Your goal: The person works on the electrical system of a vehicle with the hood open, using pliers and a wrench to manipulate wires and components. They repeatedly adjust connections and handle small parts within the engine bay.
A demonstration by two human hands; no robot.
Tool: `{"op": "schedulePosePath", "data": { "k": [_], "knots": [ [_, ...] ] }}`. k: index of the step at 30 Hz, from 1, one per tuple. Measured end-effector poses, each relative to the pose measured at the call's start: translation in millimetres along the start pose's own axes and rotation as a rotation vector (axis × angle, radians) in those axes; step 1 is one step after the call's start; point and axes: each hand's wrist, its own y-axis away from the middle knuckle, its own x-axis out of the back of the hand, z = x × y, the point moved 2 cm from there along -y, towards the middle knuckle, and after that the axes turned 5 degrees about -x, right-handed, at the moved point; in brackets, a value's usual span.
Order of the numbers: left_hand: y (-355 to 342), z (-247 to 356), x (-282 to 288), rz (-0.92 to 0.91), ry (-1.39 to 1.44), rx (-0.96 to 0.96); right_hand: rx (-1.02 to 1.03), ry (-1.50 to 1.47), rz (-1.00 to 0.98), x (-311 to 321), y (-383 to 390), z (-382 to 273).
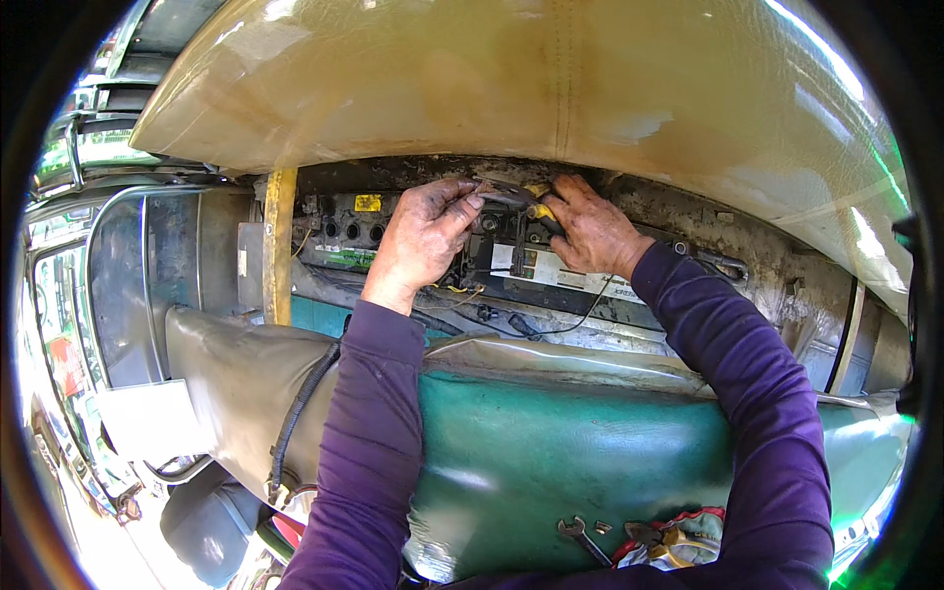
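Note:
My left hand [425, 234] is closed, thumb and fingers pinched at a dark piece that looks like a cable end; its exact form is hard to see. Yellow-and-black-handled pliers [539, 210] are in my right hand [596, 228], their dark jaws reaching toward my left fingertips. Both hands are above a dirty black battery [580, 278] with a white label, set in a recess. Left of it, another black battery [339, 236] shows round caps and a yellow sticker. A thin black wire [580, 320] runs loosely in front of the batteries.
A raised tan padded cover [413, 79] hangs over the recess. A yellow upright bar [279, 246] stands at its left. On the green seat [560, 433] near me lie an open-end wrench [584, 540] and a bundled glove [694, 536]. A black cable [298, 418] drapes over the tan cushion [241, 379].

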Motion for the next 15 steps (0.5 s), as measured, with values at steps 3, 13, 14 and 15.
{"op": "schedulePosePath", "data": {
  "k": [3, 13, 14, 15],
  "knots": [
    [-4, -3, -1, 0.014, -0.225, -0.051, 0.004, 0.005, 0.038, 9, 8, -11],
    [-1, 1, -23, 0.105, -0.711, -0.176, -0.639, -0.79, -0.584, 88, 17, -92],
    [0, 3, -26, 0.097, -0.736, -0.179, -0.689, -0.936, -0.658, 101, 10, -94],
    [2, 5, -27, 0.116, -0.738, -0.215, -0.69, -0.957, -0.661, 116, 1, -92]
  ]
}}
